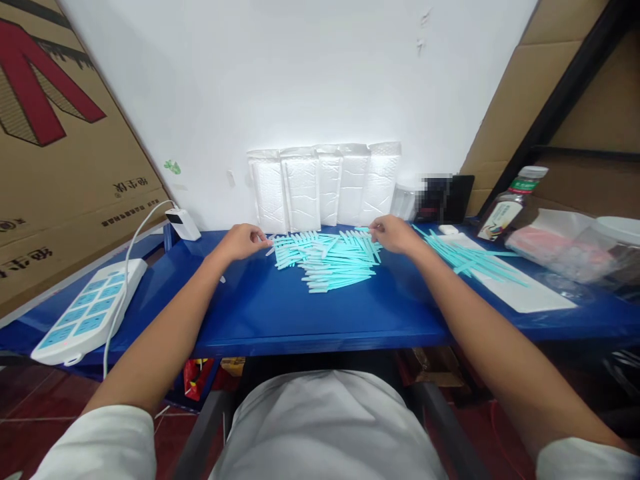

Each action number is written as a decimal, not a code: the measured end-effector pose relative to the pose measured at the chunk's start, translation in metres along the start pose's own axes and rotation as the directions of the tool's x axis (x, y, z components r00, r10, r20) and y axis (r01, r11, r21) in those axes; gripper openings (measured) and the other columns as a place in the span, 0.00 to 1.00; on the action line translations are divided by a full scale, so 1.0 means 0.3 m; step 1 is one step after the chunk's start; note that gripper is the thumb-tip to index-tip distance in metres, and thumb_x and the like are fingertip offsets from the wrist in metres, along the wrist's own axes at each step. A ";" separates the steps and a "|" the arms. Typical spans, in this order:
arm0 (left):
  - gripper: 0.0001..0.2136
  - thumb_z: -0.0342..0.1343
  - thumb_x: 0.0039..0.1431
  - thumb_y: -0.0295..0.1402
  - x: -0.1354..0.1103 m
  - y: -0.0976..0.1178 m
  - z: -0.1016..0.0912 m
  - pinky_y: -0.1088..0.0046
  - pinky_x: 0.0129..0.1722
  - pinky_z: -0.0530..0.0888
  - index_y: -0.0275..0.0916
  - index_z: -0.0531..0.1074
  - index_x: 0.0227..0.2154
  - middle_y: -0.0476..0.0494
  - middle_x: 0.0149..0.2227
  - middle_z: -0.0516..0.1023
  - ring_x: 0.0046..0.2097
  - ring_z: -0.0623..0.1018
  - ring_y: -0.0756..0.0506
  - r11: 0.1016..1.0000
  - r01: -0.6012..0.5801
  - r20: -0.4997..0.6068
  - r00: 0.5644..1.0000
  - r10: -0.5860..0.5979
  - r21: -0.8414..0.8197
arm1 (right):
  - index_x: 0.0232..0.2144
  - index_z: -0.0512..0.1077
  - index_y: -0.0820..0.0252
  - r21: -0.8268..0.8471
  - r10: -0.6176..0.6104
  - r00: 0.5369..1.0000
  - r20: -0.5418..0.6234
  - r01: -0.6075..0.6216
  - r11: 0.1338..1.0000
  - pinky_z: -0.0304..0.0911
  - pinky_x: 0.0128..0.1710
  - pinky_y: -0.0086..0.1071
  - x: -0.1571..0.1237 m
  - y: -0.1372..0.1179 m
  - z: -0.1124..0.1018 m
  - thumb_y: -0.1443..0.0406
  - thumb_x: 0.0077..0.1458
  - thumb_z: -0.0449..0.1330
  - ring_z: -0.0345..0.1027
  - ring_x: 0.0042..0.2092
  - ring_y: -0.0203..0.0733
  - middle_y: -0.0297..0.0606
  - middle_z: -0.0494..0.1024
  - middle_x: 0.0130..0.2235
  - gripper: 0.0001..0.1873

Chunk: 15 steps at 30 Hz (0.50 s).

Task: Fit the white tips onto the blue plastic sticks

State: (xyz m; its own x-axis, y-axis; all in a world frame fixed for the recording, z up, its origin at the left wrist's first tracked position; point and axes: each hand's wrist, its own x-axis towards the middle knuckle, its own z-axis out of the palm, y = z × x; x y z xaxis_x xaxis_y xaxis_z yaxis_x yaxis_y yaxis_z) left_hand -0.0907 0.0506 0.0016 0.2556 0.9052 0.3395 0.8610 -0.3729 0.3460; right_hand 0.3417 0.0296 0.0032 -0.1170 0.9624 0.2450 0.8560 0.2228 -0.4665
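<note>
A pile of thin teal sticks with whitish ends point(340, 263) lies at the middle of the blue table. At the pile's left edge is my left hand point(245, 241), thumb and fingers pinched together. Small whitish, translucent bits show at its fingertips, too small to name. My right hand point(393, 233) is closed in a pinch at the pile's upper right. A teal stick point(362, 229) juts leftward from its fingertips, level with the back of the pile.
White padded envelopes point(300, 190) lean against the wall behind the pile. More teal sticks point(465, 257) lie on a white sheet point(533, 290) at right, near a bottle point(513, 203) and a plastic bag point(560, 243). A power strip point(90, 310) with a white cable sits at left.
</note>
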 end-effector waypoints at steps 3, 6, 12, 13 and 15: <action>0.18 0.67 0.46 0.52 -0.001 0.045 0.047 0.70 0.27 0.64 0.41 0.81 0.27 0.43 0.26 0.80 0.27 0.74 0.44 1.000 0.002 0.141 0.990 0.001 -0.020 | 0.39 0.80 0.60 -0.013 -0.029 0.999 -0.025 0.029 1.000 0.60 0.35 0.31 -0.006 -0.007 -0.002 0.64 0.63 0.60 0.74 0.33 0.41 0.40 0.85 0.33 0.09; 0.17 0.66 0.45 0.52 0.000 0.029 0.056 0.70 0.27 0.66 0.42 0.79 0.25 0.43 0.25 0.80 0.27 0.75 0.44 0.998 0.021 0.227 0.974 -0.006 -0.063 | 0.41 0.81 0.60 0.002 -0.053 0.997 -0.054 0.054 0.999 0.62 0.36 0.32 -0.004 -0.008 -0.002 0.63 0.63 0.60 0.75 0.34 0.42 0.39 0.85 0.32 0.11; 0.20 0.65 0.49 0.54 -0.001 0.033 0.014 0.69 0.30 0.69 0.40 0.77 0.29 0.42 0.26 0.81 0.28 0.76 0.44 0.967 0.020 0.103 0.995 0.007 -0.252 | 0.44 0.82 0.64 0.176 -0.157 0.986 -0.051 0.164 0.971 0.66 0.38 0.34 -0.004 -0.025 -0.002 0.64 0.62 0.59 0.74 0.35 0.43 0.43 0.85 0.36 0.14; 0.21 0.64 0.51 0.54 -0.003 0.055 0.013 0.69 0.31 0.70 0.39 0.76 0.32 0.42 0.27 0.81 0.28 0.76 0.45 0.942 0.002 0.057 0.998 0.018 -0.334 | 0.45 0.81 0.64 0.251 -0.194 0.980 -0.031 0.196 0.948 0.67 0.38 0.35 -0.009 -0.036 -0.002 0.63 0.62 0.59 0.74 0.35 0.43 0.44 0.85 0.37 0.15; 0.23 0.64 0.54 0.55 -0.011 0.114 0.023 0.69 0.31 0.71 0.38 0.76 0.35 0.41 0.28 0.82 0.28 0.77 0.46 0.865 -0.024 0.000 1.000 0.027 -0.502 | 0.47 0.80 0.64 0.410 -0.265 0.964 0.024 0.232 0.882 0.69 0.36 0.34 -0.024 -0.064 -0.001 0.60 0.62 0.61 0.73 0.32 0.41 0.44 0.85 0.40 0.17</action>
State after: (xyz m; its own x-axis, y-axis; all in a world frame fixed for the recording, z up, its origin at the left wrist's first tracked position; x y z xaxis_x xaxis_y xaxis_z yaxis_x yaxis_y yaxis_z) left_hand -0.0592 0.0362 0.0064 0.2789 0.8946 0.3493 0.5178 -0.4464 0.7298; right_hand 0.3261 0.0184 0.0107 -0.3521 0.8723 0.3392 0.5216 0.4838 -0.7028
